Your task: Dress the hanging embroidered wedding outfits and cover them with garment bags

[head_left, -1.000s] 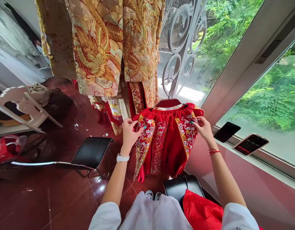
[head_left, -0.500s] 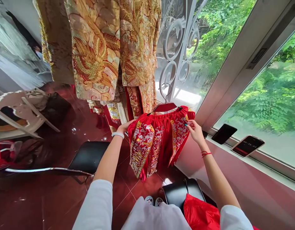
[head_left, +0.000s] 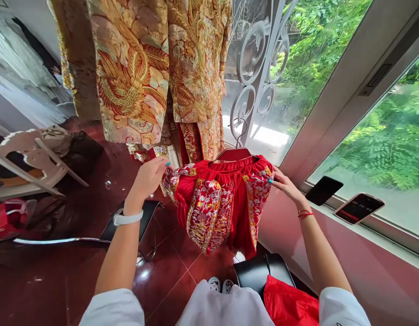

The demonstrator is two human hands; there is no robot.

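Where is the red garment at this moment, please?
In the head view, the red garment is just below centre, on a hanger, between the left hand and right hand.

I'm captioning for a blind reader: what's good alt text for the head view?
A person's left hand and right hand hold opposite sides of a red embroidered garment on a hanger. Gold garments hang behind; two phones rest by the window.

Brightly daylit window [head_left: 392, 158] at upper right, above pink wall [head_left: 358, 253]; glossy red tiled floor [head_left: 42, 285] across lower left, black chair [head_left: 150, 219] left of centre.
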